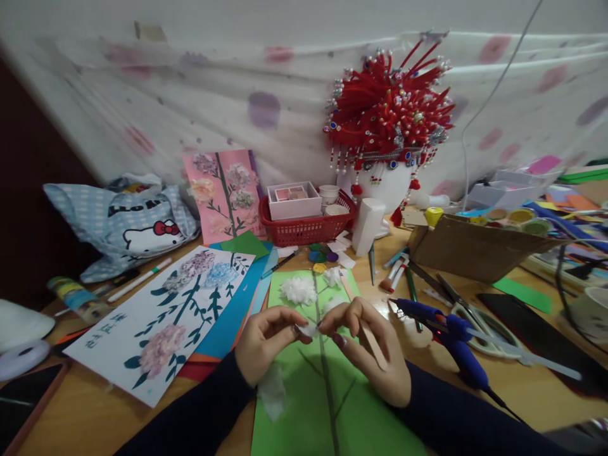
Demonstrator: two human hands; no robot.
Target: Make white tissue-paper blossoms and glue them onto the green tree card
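Over a green paper sheet (299,424) with a painted dark stem, both my hands pinch a small piece of white tissue (310,330). My left hand (263,345) grips its left side between thumb and fingertips. The right side is at the fingertips of my right hand (390,358), which also carries a flat wooden craft stick (373,345) across the palm. A ruffled white paper flower (298,290) sits on the sheet's upper left, with more white tissue partly hidden behind my right hand. Another loose tissue piece (272,392) lies below my left wrist.
A blue glue gun (444,335) with a lit red light lies close to my right hand, beside scissors (482,329). On the left is a finished flower picture (161,323). Behind stand a red basket (304,233) and a beaded red headdress (389,114) on a white head form.
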